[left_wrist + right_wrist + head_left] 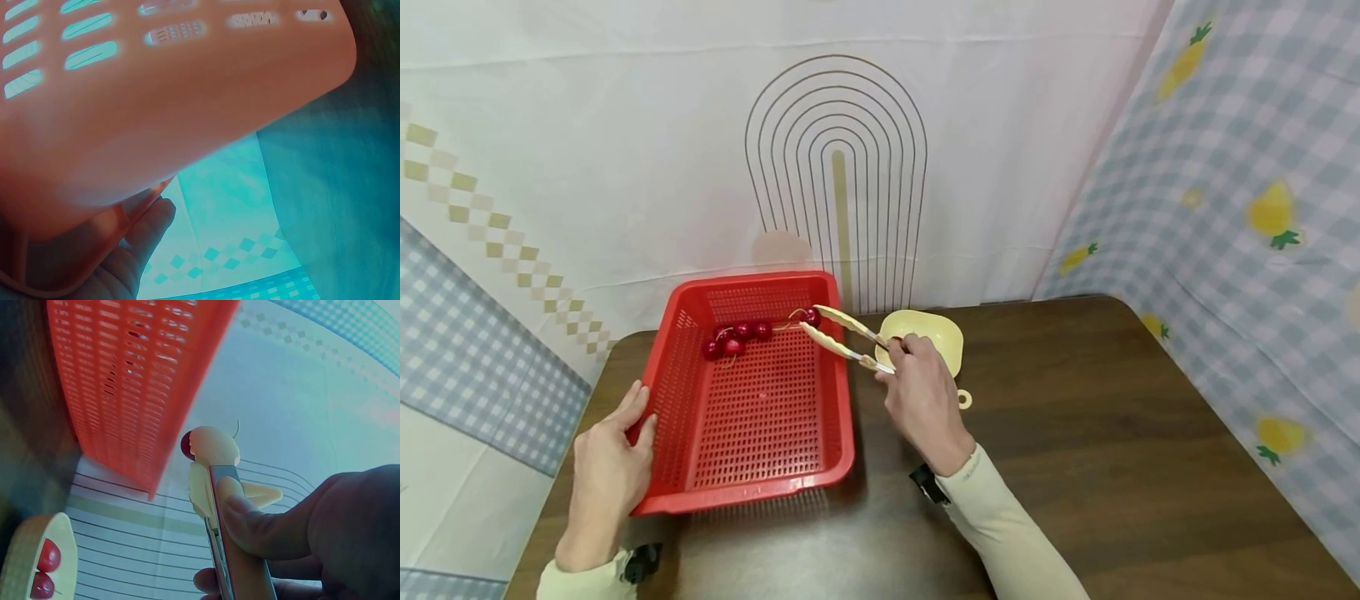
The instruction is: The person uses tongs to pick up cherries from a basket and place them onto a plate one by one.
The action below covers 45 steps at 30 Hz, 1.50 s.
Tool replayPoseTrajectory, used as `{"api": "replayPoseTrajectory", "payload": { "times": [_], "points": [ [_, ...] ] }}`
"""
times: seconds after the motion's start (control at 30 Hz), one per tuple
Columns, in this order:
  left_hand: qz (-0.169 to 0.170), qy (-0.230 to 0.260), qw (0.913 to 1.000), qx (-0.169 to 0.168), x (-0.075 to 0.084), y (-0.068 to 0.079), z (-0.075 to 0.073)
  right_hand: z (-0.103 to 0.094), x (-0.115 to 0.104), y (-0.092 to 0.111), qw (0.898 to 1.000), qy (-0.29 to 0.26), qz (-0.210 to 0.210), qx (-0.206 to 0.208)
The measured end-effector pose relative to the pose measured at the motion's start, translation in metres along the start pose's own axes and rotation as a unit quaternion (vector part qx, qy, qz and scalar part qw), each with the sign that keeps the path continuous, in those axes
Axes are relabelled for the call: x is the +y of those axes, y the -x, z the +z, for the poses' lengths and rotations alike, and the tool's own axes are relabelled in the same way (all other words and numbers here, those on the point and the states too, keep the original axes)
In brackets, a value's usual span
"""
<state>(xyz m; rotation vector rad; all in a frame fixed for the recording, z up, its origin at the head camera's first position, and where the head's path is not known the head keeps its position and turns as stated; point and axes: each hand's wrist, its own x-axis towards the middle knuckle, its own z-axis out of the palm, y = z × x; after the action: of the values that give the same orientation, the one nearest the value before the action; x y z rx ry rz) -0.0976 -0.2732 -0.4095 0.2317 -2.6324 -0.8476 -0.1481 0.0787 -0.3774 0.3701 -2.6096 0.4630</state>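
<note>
My left hand (pixel 610 467) grips the left rim of a red perforated plastic basket (pixel 752 485); in the left wrist view a thumb (pixel 153 228) lies at the rim. My right hand (pixel 921 400) holds tongs (pixel 838 340) with cream scalloped tips above the basket's right wall. A dark red cherry (pixel 186 445) is at the tips, its stem showing in the right wrist view. Several more cherries (pixel 742 332) lie in the far part of the basket. Beside the basket, partly behind my right hand, a pale yellow dish (pixel 943 337) holds two cherries (pixel 49 556).
Everything stands on a dark brown wooden table (pixel 1060 433). A patterned cloth (pixel 1000 167) hangs along the back, and checked cloth (pixel 1247 275) borders the right side. A small yellow ring (pixel 965 399) shows beside my right hand, below the dish.
</note>
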Motion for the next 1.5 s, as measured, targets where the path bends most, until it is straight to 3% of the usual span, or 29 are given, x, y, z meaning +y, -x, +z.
{"api": "replayPoseTrajectory", "payload": {
  "times": [0.43,0.83,1.5],
  "points": [
    [0.000,0.001,1.0000,0.008,0.001,-0.001,-0.002,-0.020,0.011,-0.005,1.000,-0.001,0.025,-0.001],
    [0.017,0.001,0.9998,0.004,0.001,-0.002,0.000,-0.032,0.034,-0.007,0.995,-0.008,0.096,-0.036],
    [0.018,0.003,0.9998,0.010,0.000,0.001,0.002,-0.022,0.065,-0.007,0.988,0.015,0.138,-0.065]
  ]
}}
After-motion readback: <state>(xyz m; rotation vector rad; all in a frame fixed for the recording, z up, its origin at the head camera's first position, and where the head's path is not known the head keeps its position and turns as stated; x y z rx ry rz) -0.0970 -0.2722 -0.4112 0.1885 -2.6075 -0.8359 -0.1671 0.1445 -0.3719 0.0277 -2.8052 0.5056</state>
